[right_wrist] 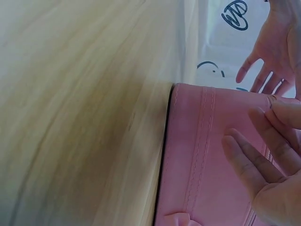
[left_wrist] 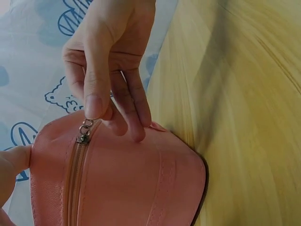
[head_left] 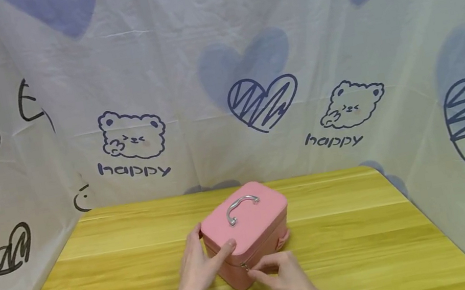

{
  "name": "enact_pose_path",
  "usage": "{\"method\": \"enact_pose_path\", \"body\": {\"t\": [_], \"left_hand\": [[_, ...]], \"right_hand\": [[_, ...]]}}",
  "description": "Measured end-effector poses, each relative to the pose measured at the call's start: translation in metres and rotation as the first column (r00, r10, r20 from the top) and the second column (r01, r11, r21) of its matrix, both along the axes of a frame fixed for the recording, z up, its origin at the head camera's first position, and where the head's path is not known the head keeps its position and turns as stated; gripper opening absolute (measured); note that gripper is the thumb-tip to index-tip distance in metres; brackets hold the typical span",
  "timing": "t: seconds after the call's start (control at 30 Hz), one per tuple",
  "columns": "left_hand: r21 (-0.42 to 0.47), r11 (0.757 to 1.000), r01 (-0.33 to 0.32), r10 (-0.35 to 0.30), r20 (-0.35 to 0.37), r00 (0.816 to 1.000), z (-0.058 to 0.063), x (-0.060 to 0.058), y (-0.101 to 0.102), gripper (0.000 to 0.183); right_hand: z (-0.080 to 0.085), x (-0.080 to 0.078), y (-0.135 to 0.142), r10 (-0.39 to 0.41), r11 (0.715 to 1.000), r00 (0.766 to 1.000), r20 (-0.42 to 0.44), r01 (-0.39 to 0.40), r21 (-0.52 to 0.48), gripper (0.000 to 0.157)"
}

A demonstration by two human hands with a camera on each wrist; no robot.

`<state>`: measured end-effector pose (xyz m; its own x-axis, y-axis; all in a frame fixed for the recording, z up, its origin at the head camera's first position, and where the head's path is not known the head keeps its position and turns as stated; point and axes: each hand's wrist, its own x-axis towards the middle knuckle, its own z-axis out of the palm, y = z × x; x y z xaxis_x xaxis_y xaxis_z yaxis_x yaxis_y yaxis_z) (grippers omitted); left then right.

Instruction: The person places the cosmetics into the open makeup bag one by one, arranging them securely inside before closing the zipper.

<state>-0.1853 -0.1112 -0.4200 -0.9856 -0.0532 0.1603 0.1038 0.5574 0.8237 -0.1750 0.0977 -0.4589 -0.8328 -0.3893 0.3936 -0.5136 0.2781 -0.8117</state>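
A pink vanity case [head_left: 246, 220] with a silver handle [head_left: 242, 208] on its lid stands on the table, turned at an angle. My left hand [head_left: 196, 270] rests against its near left end, thumb on the lid's edge and the other fingers along the side. In the right wrist view, the left hand's fingers [right_wrist: 273, 75] look straight and spread. Thumb and index finger of my right hand [head_left: 286, 278] pinch the metal zipper pull [left_wrist: 84, 132] at the near corner. The zipper [left_wrist: 75, 183] runs under the lid and looks closed where it shows.
The wooden table [head_left: 362, 246] reaches back to a white cloth [head_left: 180, 61] printed with hearts and bears. That cloth also hangs at both sides. A pink bow [head_left: 283, 240] sticks out from the case's front.
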Motion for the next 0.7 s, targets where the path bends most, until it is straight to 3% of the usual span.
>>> {"method": "enact_pose_path", "body": {"t": [0.23, 0.57, 0.7], "left_hand": [[0.012, 0.999, 0.045, -0.045, 0.003, 0.999, 0.002, -0.003, -0.006, 0.099], [0.042, 0.993, 0.107, -0.108, 0.013, 0.994, 0.0, -0.012, -0.011, 0.096], [0.078, 0.987, 0.139, -0.141, 0.022, 0.99, -0.001, -0.016, -0.015, 0.097]], "right_hand": [[0.002, 0.0, -0.003, -0.03, 0.999, 0.999, -0.015, 0.03, 0.019, 0.015], [-0.001, -0.006, 0.003, -0.09, 0.99, 0.979, -0.183, 0.108, 0.093, 0.012], [-0.002, -0.011, 0.01, -0.098, 0.989, 0.975, -0.201, 0.118, 0.087, 0.01]]}}
